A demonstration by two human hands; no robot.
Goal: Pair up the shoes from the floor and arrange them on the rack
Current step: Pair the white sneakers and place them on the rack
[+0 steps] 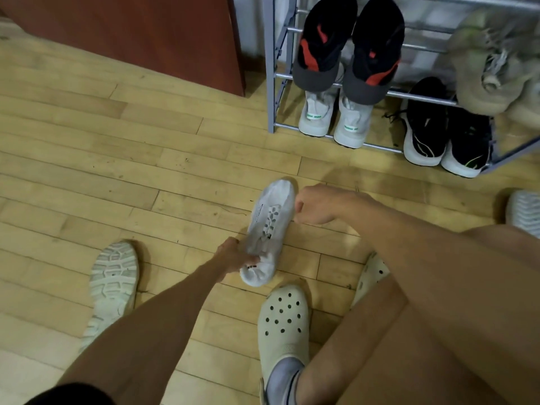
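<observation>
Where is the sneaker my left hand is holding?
Head view, centre: the sneaker is between the rack beyond and the clog nearer, its heel in the left hand, its toe beside the right hand.

A single wide-angle camera on the person's head looks forward and steeply down at the pale wooden plank floor (pixel 87 171). It sits near enough that the bare forearms and a leg fill the lower frame. The left hand (pixel 233 257) and right hand (pixel 315 204) meet at the white mesh sneaker (pixel 270 226) just below centre. The grey metal tube shoe rack (pixel 273 83) stands farther off at the upper right, cropped by the top and right edges, its bars bowing with the lens.
</observation>
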